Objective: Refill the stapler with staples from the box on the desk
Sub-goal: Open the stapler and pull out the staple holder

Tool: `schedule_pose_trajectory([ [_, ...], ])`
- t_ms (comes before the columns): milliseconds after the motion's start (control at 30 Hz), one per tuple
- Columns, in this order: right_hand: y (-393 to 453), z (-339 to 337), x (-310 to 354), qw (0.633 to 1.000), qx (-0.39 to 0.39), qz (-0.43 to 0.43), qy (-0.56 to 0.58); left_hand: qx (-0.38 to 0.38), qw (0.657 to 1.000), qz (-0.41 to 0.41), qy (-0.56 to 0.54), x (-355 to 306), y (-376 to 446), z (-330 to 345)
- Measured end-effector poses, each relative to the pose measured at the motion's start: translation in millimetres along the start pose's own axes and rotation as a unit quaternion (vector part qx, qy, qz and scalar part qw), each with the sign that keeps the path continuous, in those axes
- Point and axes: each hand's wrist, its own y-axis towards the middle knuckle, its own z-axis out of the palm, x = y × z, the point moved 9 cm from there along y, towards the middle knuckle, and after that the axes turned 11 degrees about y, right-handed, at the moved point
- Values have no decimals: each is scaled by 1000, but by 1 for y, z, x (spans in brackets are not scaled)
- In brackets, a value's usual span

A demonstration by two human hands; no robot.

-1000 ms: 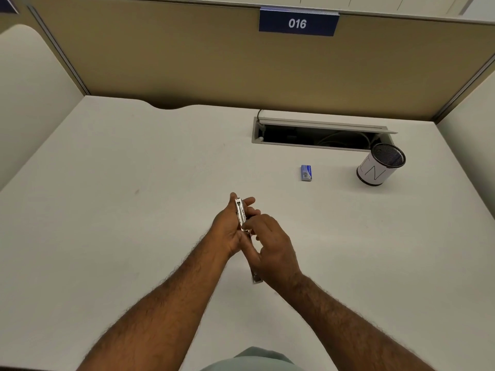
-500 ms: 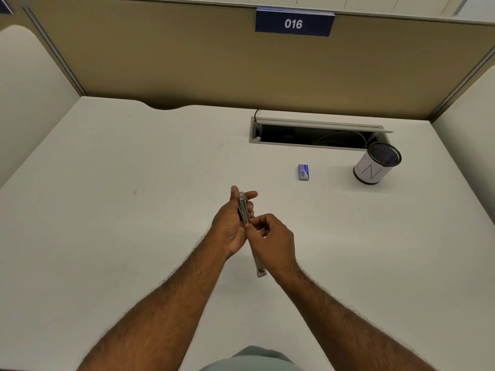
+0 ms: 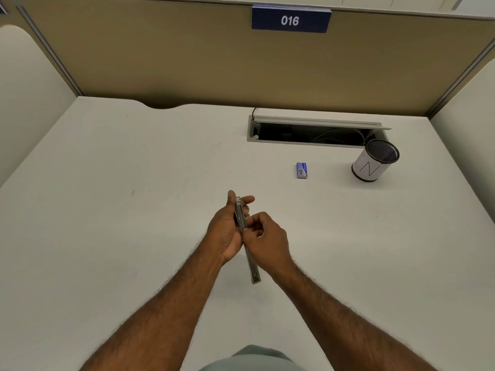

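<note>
A slim metal stapler [image 3: 240,215] is held above the white desk [image 3: 134,236] near its middle. My left hand [image 3: 226,230] grips the stapler's body, thumb and fingers around it. A long metal tray or pusher rail [image 3: 254,266] sticks out from the stapler's near end toward me. My right hand [image 3: 265,241] has curled fingers pinching the stapler at the point where the rail comes out. A small blue staple box [image 3: 301,170] lies closed on the desk, far right of both hands.
A mesh pen cup [image 3: 373,163] wrapped in white paper stands at the right, beside an open cable slot [image 3: 313,129] in the desk. Tan partition walls [image 3: 187,62] bound the desk at the back and sides, with a sign reading 016.
The metal rail has slid further out of the stapler toward me. My right hand has shifted slightly along it while my left hand keeps the body in place.
</note>
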Motion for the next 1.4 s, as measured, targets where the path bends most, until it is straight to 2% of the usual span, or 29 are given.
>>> schedule_pose_trajectory([
  [200, -5, 2, -9, 1000, 2, -14, 21, -2, 996, 32, 89, -6, -4, -3],
  [267, -6, 0, -4, 999, -5, -44, -5, 11, 997, 21, 79, -1, -4, -4],
  [367, -8, 5, 0, 995, 26, -73, -61, 4, 998, 0, 68, 6, -4, -7],
  [533, -9, 9, 8, 983, 24, -116, -137, -17, 998, -55, -19, 22, -6, -8],
  [1033, -8, 11, 4, 980, 12, -113, -165, -31, 996, -75, -38, 32, -2, -12],
  [1267, -15, 3, 0, 991, -6, -114, -74, -17, 998, -63, -12, 27, 0, -14],
  [1400, -14, 7, 4, 987, 4, -138, -87, -8, 998, -66, -9, 26, -2, -10],
])
